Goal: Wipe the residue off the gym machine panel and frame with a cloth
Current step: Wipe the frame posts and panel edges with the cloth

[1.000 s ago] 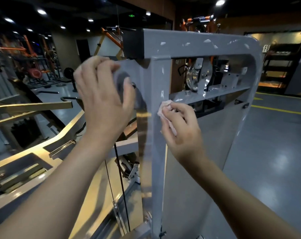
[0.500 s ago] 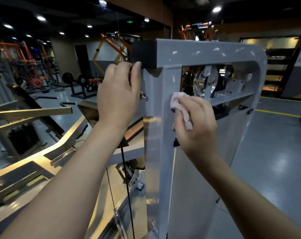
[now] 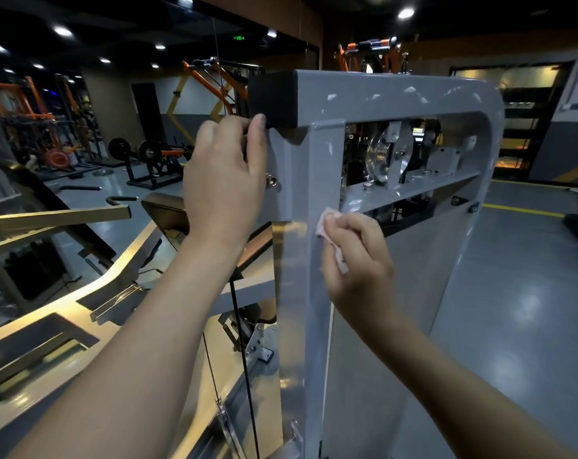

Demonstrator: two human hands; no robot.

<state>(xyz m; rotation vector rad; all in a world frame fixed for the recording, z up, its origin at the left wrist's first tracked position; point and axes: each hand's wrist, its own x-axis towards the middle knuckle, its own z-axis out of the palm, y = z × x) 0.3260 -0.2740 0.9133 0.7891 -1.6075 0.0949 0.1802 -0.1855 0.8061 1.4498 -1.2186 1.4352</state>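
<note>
A crumpled pale cloth (image 3: 327,226) is pinched in the curled fingers of the right hand (image 3: 357,256) and is pressed against the near upright of the grey frame (image 3: 324,167), just below the left end of the crossbar (image 3: 413,188). Most of the cloth is hidden under the fingers; one corner is seen at the left of the hand. The flat panel (image 3: 430,276) lies just to the right of that hand. White flecks of residue (image 3: 331,96) are scattered on the top bar, well above the cloth. The left hand (image 3: 224,180) is laid against the left face of the upright with its fingers curled, and one fingertip touches the underside of a black end cap (image 3: 271,101). Whether anything is gripped by it cannot be told. A silver pulley (image 3: 383,157) is seen above the crossbar.
</note>
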